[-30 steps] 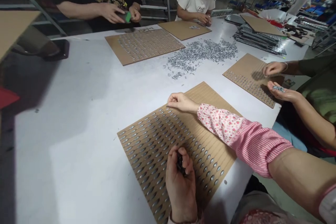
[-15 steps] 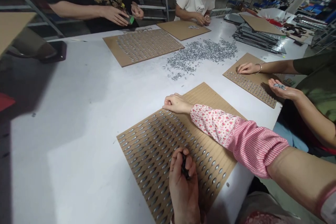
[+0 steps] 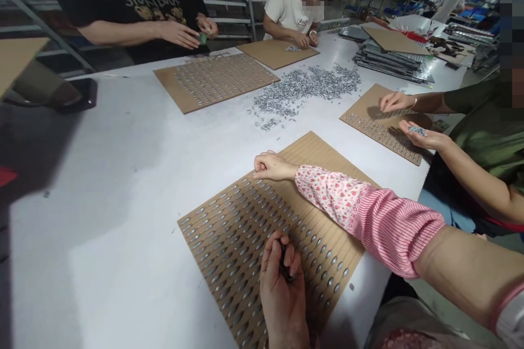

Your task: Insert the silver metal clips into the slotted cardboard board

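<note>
A brown grooved board (image 3: 327, 161) lies slantwise on the white table, with rows of small silver oval pieces (image 3: 229, 248) over its left and near part. My right hand (image 3: 273, 166), in a pink patterned sleeve, rests at the far-left edge of the board beside the end of the rows. Its fingers are pinched, and what they hold is hidden. Low over the rows, my left hand (image 3: 284, 278) is palm up with curled fingers around a cluster of dark small pieces. A loose pile of silver pieces (image 3: 311, 84) lies beyond the board.
Across the table (image 3: 102, 174), a person in black stands by a filled board (image 3: 167, 79); a person in white leans over another board (image 3: 268, 57). At right, a person's hands work above a board (image 3: 374, 92). Stacked panels (image 3: 388, 60) lie at the back right.
The view has shifted slightly. My hands keep nearly the same places over the board. The hand of the person at right has lifted and moved right from their board.
</note>
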`<state>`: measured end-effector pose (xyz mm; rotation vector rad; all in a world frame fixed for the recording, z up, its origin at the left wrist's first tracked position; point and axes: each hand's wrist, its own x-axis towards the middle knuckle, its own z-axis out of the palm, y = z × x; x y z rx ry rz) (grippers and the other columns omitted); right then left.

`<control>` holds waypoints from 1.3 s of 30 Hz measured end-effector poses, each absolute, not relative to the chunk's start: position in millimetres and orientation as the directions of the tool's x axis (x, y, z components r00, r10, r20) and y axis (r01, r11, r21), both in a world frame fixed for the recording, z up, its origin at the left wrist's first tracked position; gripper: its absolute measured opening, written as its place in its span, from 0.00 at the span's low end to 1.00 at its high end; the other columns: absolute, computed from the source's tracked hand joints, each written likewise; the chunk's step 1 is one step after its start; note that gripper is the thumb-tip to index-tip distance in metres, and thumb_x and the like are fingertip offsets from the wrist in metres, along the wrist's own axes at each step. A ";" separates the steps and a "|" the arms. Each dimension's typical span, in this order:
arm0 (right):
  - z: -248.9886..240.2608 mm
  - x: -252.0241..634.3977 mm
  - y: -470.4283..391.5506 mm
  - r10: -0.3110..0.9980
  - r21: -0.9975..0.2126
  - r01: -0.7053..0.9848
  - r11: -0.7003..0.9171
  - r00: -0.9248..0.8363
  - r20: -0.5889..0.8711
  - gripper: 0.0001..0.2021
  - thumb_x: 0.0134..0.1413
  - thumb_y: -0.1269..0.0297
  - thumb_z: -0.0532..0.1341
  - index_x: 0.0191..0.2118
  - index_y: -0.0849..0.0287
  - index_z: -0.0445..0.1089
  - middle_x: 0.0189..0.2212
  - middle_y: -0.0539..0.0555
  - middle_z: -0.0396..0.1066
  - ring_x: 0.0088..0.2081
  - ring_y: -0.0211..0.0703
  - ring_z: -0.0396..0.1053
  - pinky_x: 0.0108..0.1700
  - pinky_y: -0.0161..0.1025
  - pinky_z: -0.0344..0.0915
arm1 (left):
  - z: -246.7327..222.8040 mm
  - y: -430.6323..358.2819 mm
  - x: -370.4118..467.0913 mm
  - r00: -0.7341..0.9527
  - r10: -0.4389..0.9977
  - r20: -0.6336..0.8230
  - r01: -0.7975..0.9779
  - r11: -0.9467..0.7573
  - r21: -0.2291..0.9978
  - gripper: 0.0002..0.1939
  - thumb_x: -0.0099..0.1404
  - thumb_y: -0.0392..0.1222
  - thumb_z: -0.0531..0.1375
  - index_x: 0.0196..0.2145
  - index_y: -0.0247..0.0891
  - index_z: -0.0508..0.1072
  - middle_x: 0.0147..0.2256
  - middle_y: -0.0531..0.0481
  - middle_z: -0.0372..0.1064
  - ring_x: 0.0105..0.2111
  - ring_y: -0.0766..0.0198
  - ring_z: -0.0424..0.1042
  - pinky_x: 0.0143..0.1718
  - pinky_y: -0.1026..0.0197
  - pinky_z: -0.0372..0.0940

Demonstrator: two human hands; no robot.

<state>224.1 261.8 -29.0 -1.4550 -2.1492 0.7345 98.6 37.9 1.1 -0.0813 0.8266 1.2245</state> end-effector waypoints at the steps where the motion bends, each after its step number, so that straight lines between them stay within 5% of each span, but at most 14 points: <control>1: -29.8 224.8 262.6 0.934 -0.644 0.702 0.305 -0.353 0.058 0.10 0.43 0.63 0.68 0.28 0.62 0.68 0.26 0.47 0.64 0.31 0.34 0.60 0.41 0.33 0.52 | 1.1 38.2 98.9 0.093 0.798 -0.596 -0.854 0.372 0.365 0.11 0.50 0.34 0.69 0.33 0.31 0.75 0.29 0.54 0.61 0.20 0.78 0.54 0.15 0.75 0.54; 5: -29.5 227.3 264.4 0.927 -0.687 0.671 0.280 -0.375 0.011 0.08 0.45 0.66 0.66 0.27 0.62 0.67 0.24 0.46 0.64 0.29 0.33 0.59 0.40 0.32 0.52 | 2.9 39.7 99.8 0.083 0.802 -0.592 -0.852 0.366 0.376 0.11 0.50 0.34 0.69 0.33 0.31 0.75 0.29 0.54 0.61 0.20 0.78 0.53 0.15 0.75 0.53; 8: -27.9 229.0 262.7 0.918 -0.709 0.644 0.288 -0.397 0.012 0.12 0.46 0.59 0.66 0.26 0.62 0.65 0.24 0.46 0.63 0.30 0.34 0.58 0.39 0.32 0.52 | 3.4 39.7 99.6 0.079 0.804 -0.589 -0.849 0.364 0.382 0.10 0.50 0.34 0.68 0.33 0.31 0.75 0.28 0.54 0.61 0.19 0.78 0.53 0.15 0.75 0.53; 13: -28.5 228.4 260.2 0.913 -0.647 0.687 0.331 -0.407 0.034 0.16 0.39 0.57 0.70 0.27 0.60 0.63 0.27 0.48 0.61 0.36 0.39 0.56 0.40 0.33 0.49 | 0.8 38.1 98.2 0.100 0.810 -0.578 -0.845 0.376 0.381 0.09 0.53 0.35 0.67 0.34 0.32 0.75 0.29 0.54 0.60 0.20 0.78 0.53 0.16 0.75 0.54; 18: -27.6 229.4 260.1 0.899 -0.650 0.679 0.341 -0.438 0.013 0.15 0.42 0.59 0.68 0.28 0.60 0.62 0.27 0.48 0.60 0.37 0.40 0.56 0.41 0.33 0.49 | 1.6 38.7 98.2 0.114 0.803 -0.585 -0.850 0.384 0.361 0.09 0.54 0.35 0.67 0.34 0.31 0.74 0.28 0.55 0.59 0.20 0.78 0.52 0.15 0.75 0.53; 23: -27.2 233.3 258.7 0.878 -0.632 0.678 0.375 -0.478 0.008 0.19 0.41 0.51 0.68 0.30 0.59 0.63 0.30 0.50 0.60 0.38 0.42 0.55 0.42 0.34 0.50 | 3.0 39.1 98.9 0.111 0.800 -0.589 -0.855 0.379 0.355 0.08 0.54 0.34 0.66 0.34 0.31 0.74 0.28 0.55 0.60 0.20 0.78 0.53 0.15 0.75 0.54; 29: -32.0 237.3 263.8 0.842 -0.601 0.664 0.445 -0.539 0.027 0.19 0.38 0.57 0.70 0.31 0.60 0.63 0.31 0.50 0.60 0.37 0.41 0.55 0.43 0.35 0.50 | 0.9 38.8 98.7 0.115 0.808 -0.577 -0.852 0.379 0.361 0.08 0.55 0.34 0.66 0.34 0.32 0.74 0.28 0.54 0.59 0.20 0.78 0.53 0.15 0.75 0.53; 36: -33.7 234.2 263.9 0.891 -0.711 0.607 0.355 -0.449 0.063 0.15 0.52 0.53 0.62 0.27 0.61 0.63 0.26 0.48 0.62 0.34 0.38 0.58 0.42 0.33 0.51 | -0.1 38.7 96.7 0.109 0.815 -0.570 -0.834 0.386 0.393 0.09 0.54 0.36 0.67 0.35 0.34 0.74 0.29 0.54 0.60 0.20 0.77 0.54 0.16 0.74 0.53; 39: -36.7 227.0 262.3 0.932 -0.653 0.688 0.317 -0.352 0.083 0.16 0.46 0.54 0.66 0.25 0.61 0.62 0.26 0.48 0.61 0.33 0.37 0.56 0.40 0.33 0.50 | -0.8 38.6 96.3 0.108 0.813 -0.572 -0.835 0.386 0.391 0.09 0.54 0.36 0.67 0.35 0.34 0.74 0.29 0.54 0.60 0.20 0.77 0.54 0.16 0.74 0.53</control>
